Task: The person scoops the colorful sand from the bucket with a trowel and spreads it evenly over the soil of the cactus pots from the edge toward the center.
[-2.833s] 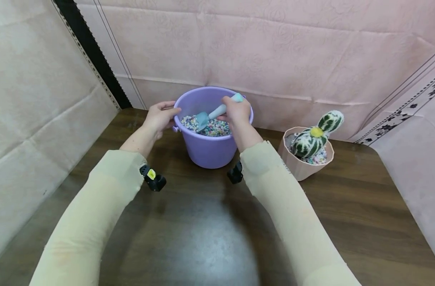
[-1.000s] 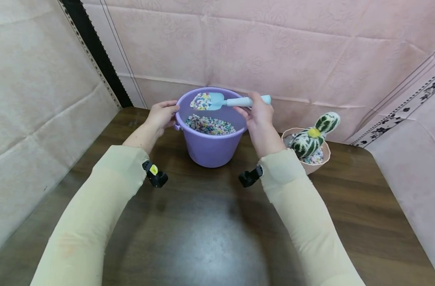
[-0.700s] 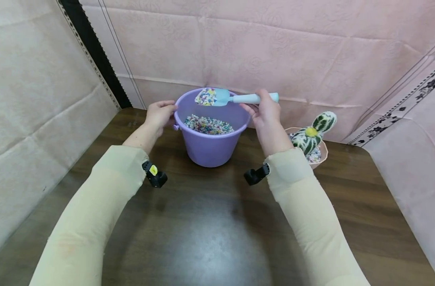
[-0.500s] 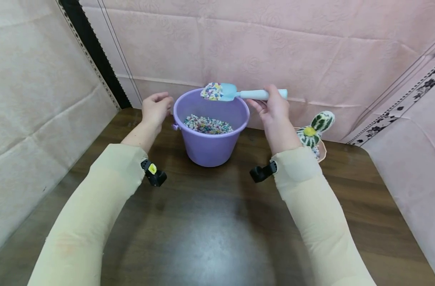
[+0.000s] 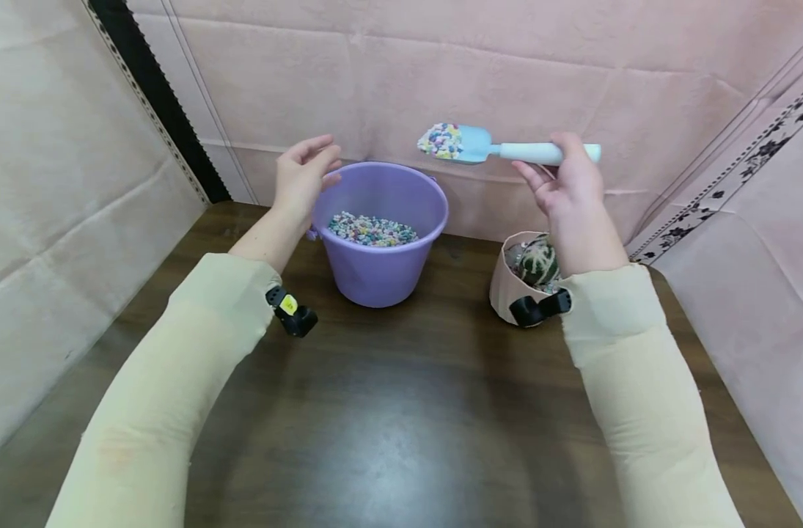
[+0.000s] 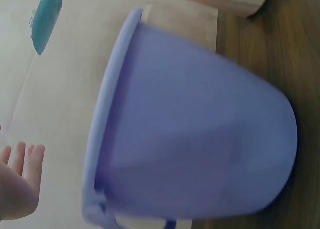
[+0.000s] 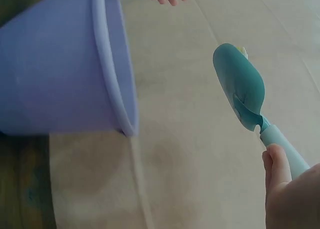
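My right hand (image 5: 573,187) grips the pale handle of a light blue trowel (image 5: 477,144), held level above the table between bucket and pot. Its blade carries a heap of small multicoloured pebbles (image 5: 442,141). In the right wrist view the blade's underside shows on the trowel (image 7: 240,86). My left hand (image 5: 302,180) is raised by the left rim of the purple bucket (image 5: 381,275), fingers loosely bent and holding nothing. More pebbles (image 5: 372,230) lie inside the bucket. Below my right forearm stands a pinkish pot (image 5: 507,290) with a green-and-white cactus (image 5: 538,260), partly hidden by the wrist.
The bucket and pot stand near the back of a dark wooden table (image 5: 375,396). Pale pink cloth (image 5: 507,66) hangs close behind them, and cloth walls (image 5: 64,220) close in the left and right sides.
The trowel rose out of the bucket loaded with pebbles and moved right with my right hand, toward the pot. My left hand let go of the bucket rim and lifted.
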The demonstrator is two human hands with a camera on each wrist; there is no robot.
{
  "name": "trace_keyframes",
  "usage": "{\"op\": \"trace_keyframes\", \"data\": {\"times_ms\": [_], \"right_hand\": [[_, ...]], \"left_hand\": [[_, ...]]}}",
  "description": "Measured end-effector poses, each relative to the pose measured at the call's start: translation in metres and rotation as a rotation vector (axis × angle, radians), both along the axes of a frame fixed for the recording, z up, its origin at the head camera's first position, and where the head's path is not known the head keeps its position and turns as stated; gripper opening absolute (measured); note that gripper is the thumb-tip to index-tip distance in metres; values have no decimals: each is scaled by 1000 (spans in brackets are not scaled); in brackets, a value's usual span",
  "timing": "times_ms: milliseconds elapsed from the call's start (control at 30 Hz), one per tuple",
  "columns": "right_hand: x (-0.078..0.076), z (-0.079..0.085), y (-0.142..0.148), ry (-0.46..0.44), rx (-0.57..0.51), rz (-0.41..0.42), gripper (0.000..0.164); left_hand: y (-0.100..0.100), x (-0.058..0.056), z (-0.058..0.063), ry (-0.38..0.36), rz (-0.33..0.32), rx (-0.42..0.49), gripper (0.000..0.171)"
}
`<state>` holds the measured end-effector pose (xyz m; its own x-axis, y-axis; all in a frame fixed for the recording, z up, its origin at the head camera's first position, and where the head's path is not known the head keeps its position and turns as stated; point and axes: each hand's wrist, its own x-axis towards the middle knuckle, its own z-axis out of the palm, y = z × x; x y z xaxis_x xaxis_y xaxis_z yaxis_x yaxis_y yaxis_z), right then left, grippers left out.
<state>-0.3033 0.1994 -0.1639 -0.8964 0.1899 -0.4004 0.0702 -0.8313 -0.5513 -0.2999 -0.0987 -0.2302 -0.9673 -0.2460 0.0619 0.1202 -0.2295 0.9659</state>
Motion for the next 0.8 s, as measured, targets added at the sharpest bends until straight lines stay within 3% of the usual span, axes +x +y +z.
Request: {"op": "trace_keyframes", "data": {"times_ms": [400,667,800], "right_hand": [[23,9,62,-11,-95,-74,31],[38,5,95,-32,-84,-130,27],[47,4,112,-26,-95,-153,27]], "left_hand": [[63,3,9,41,-244,43,37],[102,4,4,24,-365,-12,37],[123,0,-6,9,-417,-36,36]]}}
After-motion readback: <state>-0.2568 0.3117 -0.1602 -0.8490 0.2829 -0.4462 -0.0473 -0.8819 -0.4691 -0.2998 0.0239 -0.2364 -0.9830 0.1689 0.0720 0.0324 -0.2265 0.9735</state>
